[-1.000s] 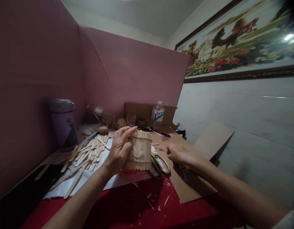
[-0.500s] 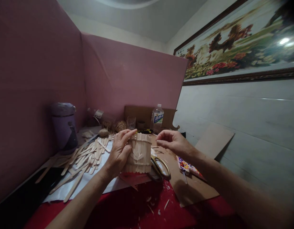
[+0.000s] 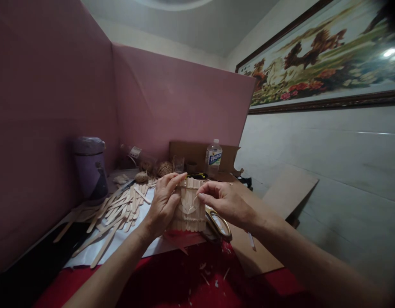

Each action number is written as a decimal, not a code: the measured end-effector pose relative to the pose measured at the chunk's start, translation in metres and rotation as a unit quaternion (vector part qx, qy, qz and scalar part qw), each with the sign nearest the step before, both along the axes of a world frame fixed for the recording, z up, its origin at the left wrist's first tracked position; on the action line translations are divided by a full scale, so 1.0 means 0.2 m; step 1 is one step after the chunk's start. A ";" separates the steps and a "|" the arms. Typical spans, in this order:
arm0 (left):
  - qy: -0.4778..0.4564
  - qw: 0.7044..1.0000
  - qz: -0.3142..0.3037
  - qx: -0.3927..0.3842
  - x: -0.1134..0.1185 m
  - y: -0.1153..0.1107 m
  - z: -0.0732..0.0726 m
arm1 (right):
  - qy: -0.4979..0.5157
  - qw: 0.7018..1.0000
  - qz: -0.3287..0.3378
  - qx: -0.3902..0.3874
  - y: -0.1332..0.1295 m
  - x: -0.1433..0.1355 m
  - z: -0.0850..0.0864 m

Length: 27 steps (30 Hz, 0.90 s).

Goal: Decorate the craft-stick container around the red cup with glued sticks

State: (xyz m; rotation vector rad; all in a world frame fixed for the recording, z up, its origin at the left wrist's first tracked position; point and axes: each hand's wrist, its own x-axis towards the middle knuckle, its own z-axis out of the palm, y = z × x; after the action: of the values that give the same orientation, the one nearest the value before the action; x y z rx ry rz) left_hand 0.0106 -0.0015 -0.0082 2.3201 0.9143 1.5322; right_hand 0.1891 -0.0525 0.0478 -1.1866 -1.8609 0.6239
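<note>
Where the two hands meet, an upright craft-stick piece (image 3: pixel 193 219) stands near the front of the red-covered desk (image 3: pixel 172 278), its pale slats bound by a twine band near the top and another near the bottom. Whether its base touches the surface below, I cannot tell. A small pale V-shaped decoration (image 3: pixel 187 210) sits on its front face.

The left hand (image 3: pixel 165 203) steadies the piece from its left side, thumb toward the front and fingers along the upper edge. The right hand (image 3: pixel 223 201) was apart from it half a second ago, off to the right; now its fingertips are at the front face, just beside the V. Thumb and forefinger are pinched narrowly together, seemingly on a thin pale sliver (image 3: pixel 195 199). I judge from this that the work has passed from fetching to fine placement on the decoration, with the left hand's steadiness mattering most.

Just right of the piece lie gold-handled scissors (image 3: pixel 228 236), partly behind the right hand, with flat cardboard (image 3: pixel 261 259) beyond. To the left, loose craft sticks (image 3: pixel 131 201) are heaped over white paper (image 3: pixel 84 256). Farther back are a ball of twine (image 3: pixel 164 168), a labelled plastic bottle (image 3: pixel 214 157) and a purple canister (image 3: pixel 91 173).
</note>
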 end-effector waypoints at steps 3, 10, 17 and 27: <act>0.000 1.000 0.003 -0.006 0.00 -0.01 0.01 | -0.001 1.000 0.009 -0.001 0.00 -0.01 0.00; -0.001 1.000 0.001 -0.007 0.00 -0.01 0.01 | -0.021 1.000 0.009 0.011 0.00 -0.02 0.00; 0.000 1.000 0.006 -0.005 0.00 -0.01 0.00 | -0.056 0.998 0.003 0.037 -0.02 -0.03 0.00; -0.002 1.000 -0.002 -0.002 0.00 -0.01 0.00 | -0.184 0.957 -0.031 0.221 -0.04 -0.03 -0.08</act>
State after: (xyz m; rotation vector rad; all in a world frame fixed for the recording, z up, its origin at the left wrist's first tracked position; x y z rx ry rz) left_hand 0.0114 -0.0035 -0.0074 2.3138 0.9117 1.5312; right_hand 0.1839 -0.0598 0.0319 -1.1016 -2.1146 -0.0655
